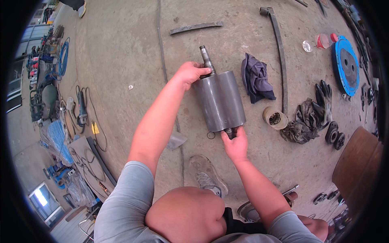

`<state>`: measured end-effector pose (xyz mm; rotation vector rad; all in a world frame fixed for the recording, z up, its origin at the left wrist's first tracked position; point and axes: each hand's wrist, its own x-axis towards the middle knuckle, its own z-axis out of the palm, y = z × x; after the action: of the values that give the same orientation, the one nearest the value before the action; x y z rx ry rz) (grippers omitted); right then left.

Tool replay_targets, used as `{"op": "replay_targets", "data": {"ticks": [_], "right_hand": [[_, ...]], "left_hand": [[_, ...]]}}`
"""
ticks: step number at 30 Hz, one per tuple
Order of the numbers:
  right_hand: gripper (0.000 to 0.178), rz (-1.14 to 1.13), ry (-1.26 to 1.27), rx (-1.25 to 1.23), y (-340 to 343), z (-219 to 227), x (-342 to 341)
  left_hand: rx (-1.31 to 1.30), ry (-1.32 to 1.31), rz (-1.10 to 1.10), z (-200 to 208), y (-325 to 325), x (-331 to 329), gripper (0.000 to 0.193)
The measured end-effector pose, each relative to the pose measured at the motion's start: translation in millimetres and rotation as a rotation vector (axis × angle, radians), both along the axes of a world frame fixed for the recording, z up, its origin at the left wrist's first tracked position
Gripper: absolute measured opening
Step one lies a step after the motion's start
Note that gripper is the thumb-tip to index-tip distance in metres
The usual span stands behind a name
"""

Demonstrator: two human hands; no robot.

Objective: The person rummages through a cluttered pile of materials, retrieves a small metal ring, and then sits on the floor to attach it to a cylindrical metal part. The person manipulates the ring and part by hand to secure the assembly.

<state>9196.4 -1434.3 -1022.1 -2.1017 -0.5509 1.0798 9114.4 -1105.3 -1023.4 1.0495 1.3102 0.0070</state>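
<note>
Between my two hands is a motor rotor (221,103), a smooth grey steel cylinder with a stepped shaft (206,58) sticking out of its far end. My left hand (191,75) grips that shaft where it meets the cylinder. At the near end, my right hand (236,145) closes its thumb and fingers round a short, dark shaft stub (229,132). The rotor lies slightly tilted over the concrete floor; whether it touches the floor, I cannot tell. A thin dark ring (211,135) rests beside its near end.
Right of the rotor lie a crumpled purple-grey cloth (257,79), a tub of grease (275,118), black rags (300,125), a black glove (323,99) and a long metal bar (278,52). A blue-rimmed disc (347,65) stands farther right. An angle grinder (82,107) lies left.
</note>
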Motion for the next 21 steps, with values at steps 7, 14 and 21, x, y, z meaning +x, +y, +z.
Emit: {"op": "replay_targets", "data": {"ticks": [7, 14, 21], "right_hand": [[0.046, -0.002, -0.003, -0.018, 1, 3, 1], [0.047, 0.005, -0.039, -0.023, -3, 4, 3], [0.05, 0.104, -0.037, 0.073, -9, 3, 7]], "left_hand": [[-0.063, -0.075, 0.014, 3, -2, 1, 0.041], [-0.063, -0.039, 0.039, 17, -9, 18, 0.045], [0.046, -0.014, 0.025, 6, -13, 2, 0.04]]}}
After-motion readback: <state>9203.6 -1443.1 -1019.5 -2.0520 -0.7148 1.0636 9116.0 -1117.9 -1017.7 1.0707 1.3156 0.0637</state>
